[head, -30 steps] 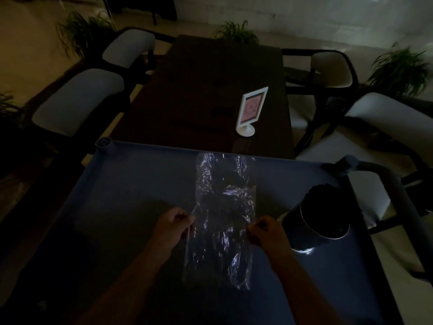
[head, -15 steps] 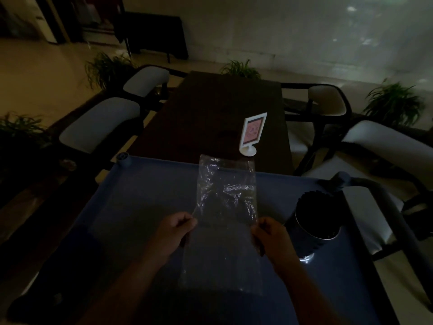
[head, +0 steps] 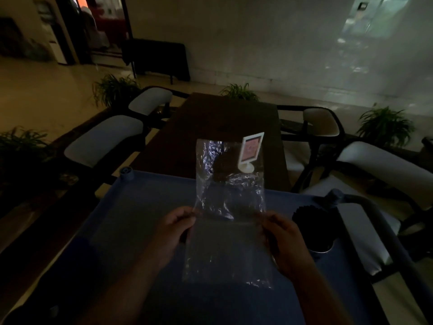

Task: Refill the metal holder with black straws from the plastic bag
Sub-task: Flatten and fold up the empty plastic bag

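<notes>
Over the blue cart top (head: pixel 131 207), both hands pinch the clear plastic bag (head: pixel 230 207) upright by its side edges, left hand (head: pixel 174 227) and right hand (head: pixel 284 240), long axis vertical. It looks empty, though the light is poor. The metal holder (head: pixel 312 227), full of black straws (head: pixel 309 212), stands just right of the right hand.

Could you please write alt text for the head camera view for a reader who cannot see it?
Two hands, left hand and right hand, hold a clear plastic bag by its side edges above a blue cart. The metal holder, filled with black straws, stands at right in the dim dining room.
</notes>
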Available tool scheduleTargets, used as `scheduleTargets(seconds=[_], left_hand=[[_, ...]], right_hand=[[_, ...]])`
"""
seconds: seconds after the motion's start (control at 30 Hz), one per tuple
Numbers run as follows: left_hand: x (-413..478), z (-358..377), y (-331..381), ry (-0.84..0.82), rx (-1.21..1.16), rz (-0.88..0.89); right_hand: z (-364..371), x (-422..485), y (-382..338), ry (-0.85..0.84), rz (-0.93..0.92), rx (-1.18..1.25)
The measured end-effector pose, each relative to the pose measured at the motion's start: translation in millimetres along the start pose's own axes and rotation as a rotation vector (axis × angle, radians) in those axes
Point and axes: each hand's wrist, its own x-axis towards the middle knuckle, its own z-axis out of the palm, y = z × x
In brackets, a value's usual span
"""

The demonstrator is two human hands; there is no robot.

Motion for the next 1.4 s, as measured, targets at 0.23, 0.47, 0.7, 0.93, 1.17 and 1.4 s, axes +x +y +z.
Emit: scheduleTargets(seconds=[0.23,0.47,0.7,0.93,1.17,1.4], left_hand=[[-6,13,23,-0.007,-0.307,0.047],[-4,12,41,0.051,-0.252,0.141],[-6,9,49,0.048,-0.147,0.172],[-20,13,57,0.028,-0.019,0.222],[-16,13,55,-0.009,0.01,0.237],[-4,6,37,0.075,-0.086,0.09]], right_hand=[[7,-11,-24,-0.068,-0.047,0.093],[13,-16,-44,-0.118,-0.171,-0.095],[23,-15,-51,-0.094,-0.112,-0.147],[22,-15,-46,-0.221,-0.126,-0.146],[18,-11,-35,-0.135,0.033,-0.222],[16,-6,-26,-0.056,0.003,-0.238]])
